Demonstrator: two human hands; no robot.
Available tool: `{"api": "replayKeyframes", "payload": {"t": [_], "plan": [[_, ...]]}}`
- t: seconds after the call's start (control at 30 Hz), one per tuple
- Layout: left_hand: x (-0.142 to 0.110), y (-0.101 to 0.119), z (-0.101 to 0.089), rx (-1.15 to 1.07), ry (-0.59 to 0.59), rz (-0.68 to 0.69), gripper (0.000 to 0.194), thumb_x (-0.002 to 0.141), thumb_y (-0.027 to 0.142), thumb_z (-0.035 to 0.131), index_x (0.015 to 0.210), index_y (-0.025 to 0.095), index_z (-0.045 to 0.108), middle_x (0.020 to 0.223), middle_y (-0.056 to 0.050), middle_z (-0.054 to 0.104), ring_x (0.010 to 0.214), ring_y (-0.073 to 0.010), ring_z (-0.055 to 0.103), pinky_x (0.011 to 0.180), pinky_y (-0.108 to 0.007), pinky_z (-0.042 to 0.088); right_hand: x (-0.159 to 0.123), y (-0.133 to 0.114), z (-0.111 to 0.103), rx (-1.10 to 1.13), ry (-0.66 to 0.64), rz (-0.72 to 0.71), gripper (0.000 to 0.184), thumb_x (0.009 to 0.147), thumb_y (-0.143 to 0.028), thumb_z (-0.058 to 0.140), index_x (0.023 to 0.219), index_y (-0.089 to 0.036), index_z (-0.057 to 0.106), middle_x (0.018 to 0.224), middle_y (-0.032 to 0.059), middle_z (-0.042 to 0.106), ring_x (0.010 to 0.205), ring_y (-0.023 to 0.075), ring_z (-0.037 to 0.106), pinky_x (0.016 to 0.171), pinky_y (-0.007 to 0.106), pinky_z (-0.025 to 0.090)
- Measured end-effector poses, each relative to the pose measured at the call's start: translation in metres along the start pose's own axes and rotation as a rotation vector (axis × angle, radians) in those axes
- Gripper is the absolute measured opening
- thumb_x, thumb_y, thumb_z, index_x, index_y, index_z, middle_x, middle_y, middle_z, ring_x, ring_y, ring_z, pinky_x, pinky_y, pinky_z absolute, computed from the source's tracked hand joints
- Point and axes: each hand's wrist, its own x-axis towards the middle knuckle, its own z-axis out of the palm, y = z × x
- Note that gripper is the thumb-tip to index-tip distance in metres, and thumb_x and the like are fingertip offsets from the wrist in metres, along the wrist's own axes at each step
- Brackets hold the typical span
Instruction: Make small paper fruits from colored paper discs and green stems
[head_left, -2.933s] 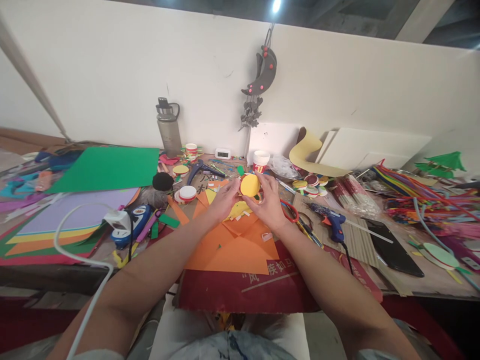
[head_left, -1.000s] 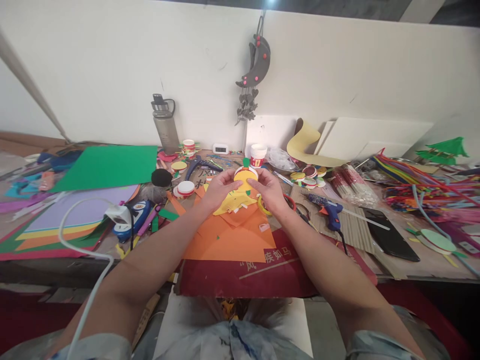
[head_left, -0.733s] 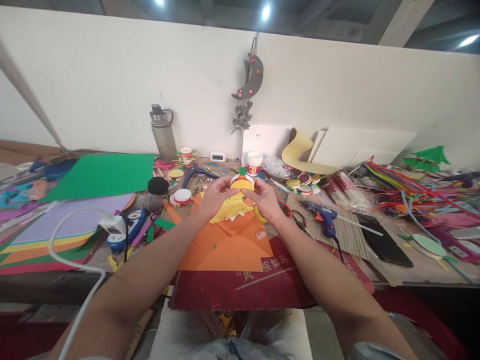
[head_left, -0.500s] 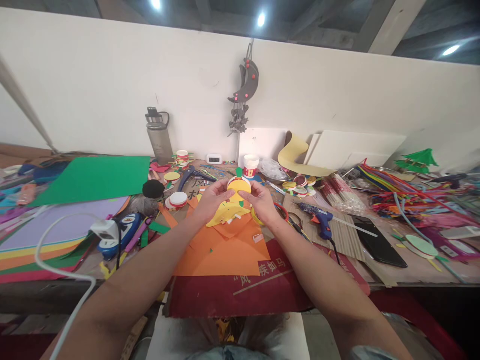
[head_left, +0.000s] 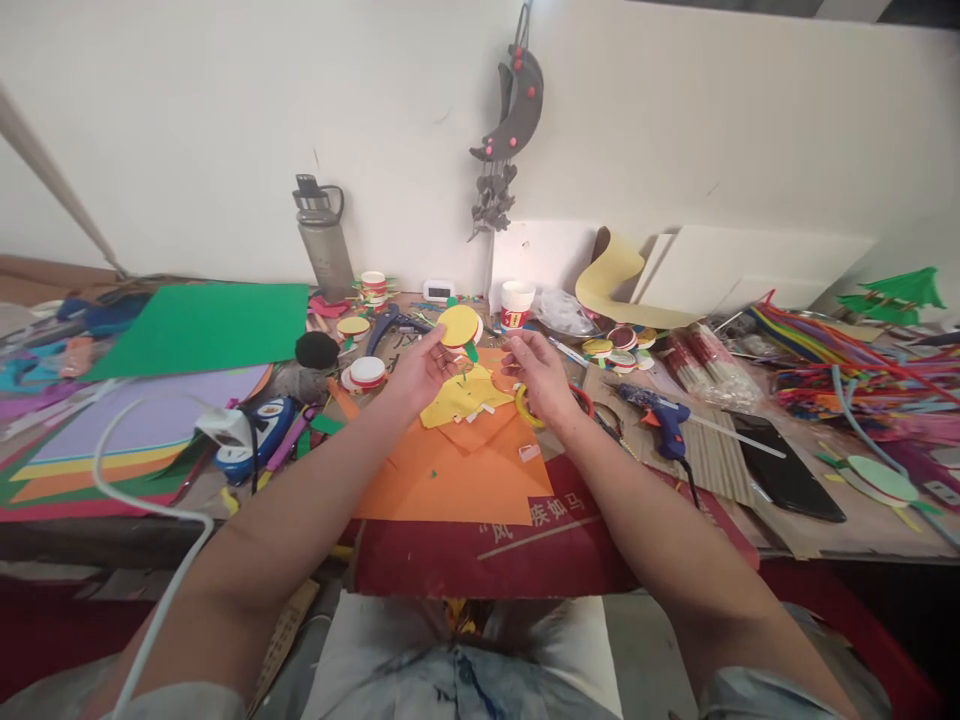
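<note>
My left hand (head_left: 420, 368) holds up a round yellow paper disc (head_left: 458, 325) with a small green leaf at its lower right edge, gripped at its lower left edge. My right hand (head_left: 538, 375) hovers just to the right of it with its fingers loosely apart and holds nothing. Below both hands lie yellow paper scraps (head_left: 461, 397) on orange paper sheets (head_left: 457, 470). A yellow ring (head_left: 523, 405) lies under my right hand.
A blue glue gun (head_left: 660, 422), a black phone (head_left: 784, 470) and coloured pipe cleaners (head_left: 832, 375) lie to the right. Green paper (head_left: 206, 328), stacked coloured sheets, a white power strip (head_left: 225, 430), a grey bottle (head_left: 322, 240) and a paper cup (head_left: 516, 303) stand to the left and behind.
My right hand has let go of the yellow disc and drawn slightly right. My left hand has carried the disc a little left and up.
</note>
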Motion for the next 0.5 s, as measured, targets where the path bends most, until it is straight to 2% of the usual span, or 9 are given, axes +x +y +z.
{"api": "replayKeyframes", "payload": {"t": [0.17, 0.33, 0.5], "plan": [[-0.0024, 0.0005, 0.0028, -0.023, 0.034, -0.028, 0.021, 0.105, 0.027, 0.072, 0.09, 0.012, 0.072, 0.068, -0.002, 0.074, 0.056, -0.0088, 0.066, 0.055, -0.021, 0.05, 0.0008, 0.0005, -0.0033, -0.004, 0.016, 0.012, 0.061, 0.067, -0.073, 0.091, 0.099, -0.027, 0.067, 0.093, -0.0021, 0.068, 0.076, 0.0127, 0.06, 0.07, 0.029, 0.055], [-0.0001, -0.0024, 0.0012, -0.039, 0.038, -0.059, 0.021, 0.1, 0.031, 0.079, 0.091, 0.013, 0.073, 0.07, -0.001, 0.074, 0.058, -0.0079, 0.064, 0.058, -0.021, 0.049, 0.001, -0.0009, -0.0034, -0.04, -0.022, 0.021, 0.059, 0.065, -0.071, 0.094, 0.095, -0.026, 0.071, 0.088, -0.0008, 0.071, 0.074, 0.0144, 0.06, 0.07, 0.031, 0.055], [0.0063, -0.0065, -0.0043, 0.021, 0.008, -0.03, 0.023, 0.096, 0.034, 0.085, 0.091, 0.014, 0.074, 0.073, -0.002, 0.075, 0.061, -0.0081, 0.064, 0.06, -0.022, 0.049, 0.0005, -0.0024, -0.0027, -0.06, -0.097, 0.007, 0.058, 0.068, -0.077, 0.091, 0.087, -0.025, 0.071, 0.082, 0.0011, 0.07, 0.071, 0.0155, 0.06, 0.068, 0.032, 0.054]]}}
